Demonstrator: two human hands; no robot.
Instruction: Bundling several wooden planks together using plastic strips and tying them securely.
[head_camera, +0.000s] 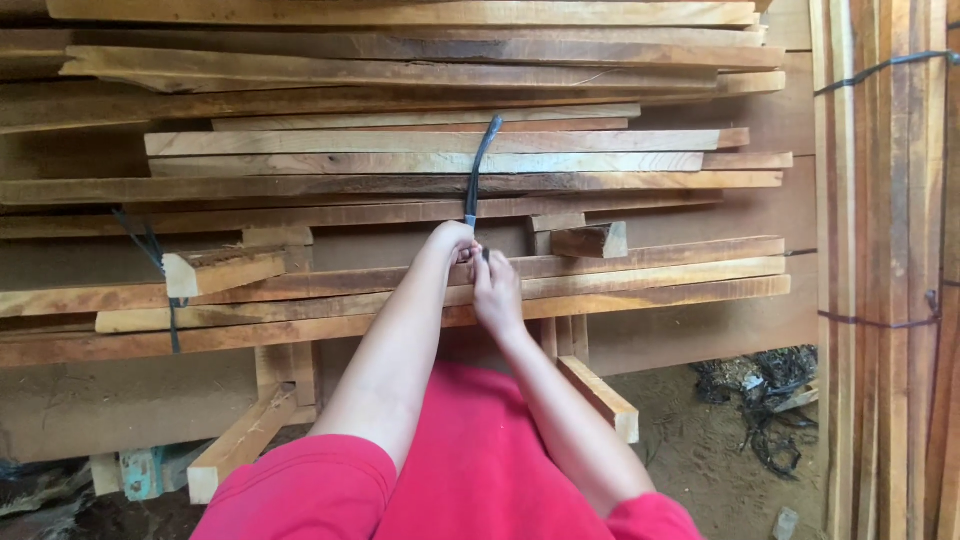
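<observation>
A dark strap runs down the front of a stack of long wooden planks. My left hand is closed around the strap's lower end, at the level of a gap in the stack. My right hand sits just below and to the right, its fingers pinching the same strap end against the lower planks. Both forearms reach up from my red sleeves.
Another dark strap binds the planks at the left. Upright bundled boards tied with dark cord stand at the right. Short wooden blocks stick out of the stack. Tangled dark scraps lie on the dirt floor.
</observation>
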